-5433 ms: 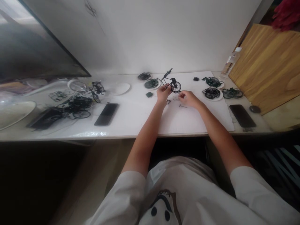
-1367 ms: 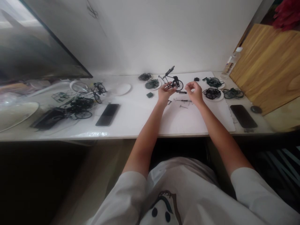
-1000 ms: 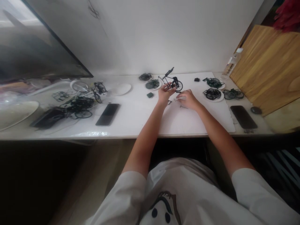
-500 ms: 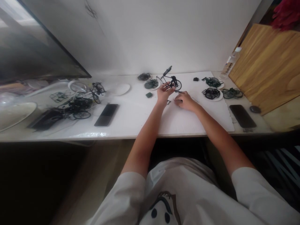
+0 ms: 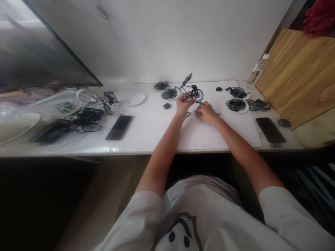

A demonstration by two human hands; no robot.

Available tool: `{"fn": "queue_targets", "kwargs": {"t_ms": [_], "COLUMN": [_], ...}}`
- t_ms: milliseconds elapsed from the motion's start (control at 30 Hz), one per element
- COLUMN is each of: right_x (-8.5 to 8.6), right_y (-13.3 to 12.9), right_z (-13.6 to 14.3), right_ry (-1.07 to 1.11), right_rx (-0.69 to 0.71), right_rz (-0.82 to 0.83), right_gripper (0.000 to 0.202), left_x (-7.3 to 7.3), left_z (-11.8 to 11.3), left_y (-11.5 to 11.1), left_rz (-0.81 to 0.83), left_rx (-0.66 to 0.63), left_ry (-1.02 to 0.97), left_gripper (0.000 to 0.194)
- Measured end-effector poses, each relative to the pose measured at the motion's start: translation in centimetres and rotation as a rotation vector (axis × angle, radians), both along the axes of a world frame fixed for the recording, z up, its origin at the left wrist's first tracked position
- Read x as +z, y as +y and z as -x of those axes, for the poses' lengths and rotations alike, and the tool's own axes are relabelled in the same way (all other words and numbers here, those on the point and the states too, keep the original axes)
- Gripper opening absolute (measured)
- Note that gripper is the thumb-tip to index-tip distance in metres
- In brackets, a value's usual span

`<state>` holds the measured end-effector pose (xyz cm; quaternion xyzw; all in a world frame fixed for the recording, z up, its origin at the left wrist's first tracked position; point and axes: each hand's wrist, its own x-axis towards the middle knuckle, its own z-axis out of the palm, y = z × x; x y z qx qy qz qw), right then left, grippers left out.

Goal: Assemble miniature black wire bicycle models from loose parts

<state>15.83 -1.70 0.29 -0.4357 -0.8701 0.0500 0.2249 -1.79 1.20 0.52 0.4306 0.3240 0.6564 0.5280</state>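
Observation:
A small black model bicycle [image 5: 188, 88] is gripped in my left hand [image 5: 184, 102], tilted, with one spoked wheel to the right of my fingers. Just right of it my right hand [image 5: 205, 112] rests low over the white board [image 5: 217, 134], its fingers bent together; what they pinch, if anything, is too small to make out. A small dark piece [image 5: 188, 114] lies between my hands. Behind my left hand are a plate of green parts [image 5: 169, 93] and a plate of dark parts [image 5: 161, 85]. A green block [image 5: 166, 106] sits to the left.
On the right are plates of bicycle parts [image 5: 236, 104], [image 5: 238, 92], a phone [image 5: 270, 130], a bottle [image 5: 258, 71] and a wooden panel [image 5: 306, 76]. Leftward lie another phone [image 5: 119, 128], a white plate [image 5: 136, 99] and a pile of model bicycles [image 5: 90, 116].
My left hand has moved very slightly to the right with the bicycle. My right hand is in nearly the same place, its fingers a little shifted.

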Motion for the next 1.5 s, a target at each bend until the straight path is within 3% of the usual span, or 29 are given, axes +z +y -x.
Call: {"fn": "queue_targets", "kwargs": {"t_ms": [367, 700, 933, 1167, 1367, 1500], "right_x": [-0.2, -0.9, -0.1, 1.0, 1.6, 1.9], "right_y": [0.3, 0.7, 0.3, 0.2, -0.1, -0.3], "right_z": [-0.2, -0.2, -0.1, -1.3, -1.1, -0.8], "right_ry": [0.091, 0.064, 0.057, 0.439, 0.711, 0.768], "right_rx": [-0.077, -0.107, -0.172, -0.174, -0.141, -0.166], "right_rz": [-0.009, -0.027, -0.074, 0.071, 0.135, 0.054], "right_gripper": [0.006, 0.005, 0.013, 0.009, 0.03, 0.037], "left_x": [-0.2, -0.5, -0.7, -0.7, -1.1, -1.5], "left_z": [-0.3, -0.6, -0.5, 0.0, -0.2, -0.4], "left_y": [-0.1, 0.0, 0.1, 1.2, 1.6, 1.7], "left_rz": [-0.045, -0.063, -0.081, -0.033, -0.093, -0.168], "left_rx": [0.013, -0.013, -0.03, 0.143, 0.209, 0.217], "left_ry": [-0.015, 0.016, -0.026, -0.071, 0.03, 0.127], "left_gripper": [0.062, 0.061, 0.063, 0.056, 0.049, 0.045]}}
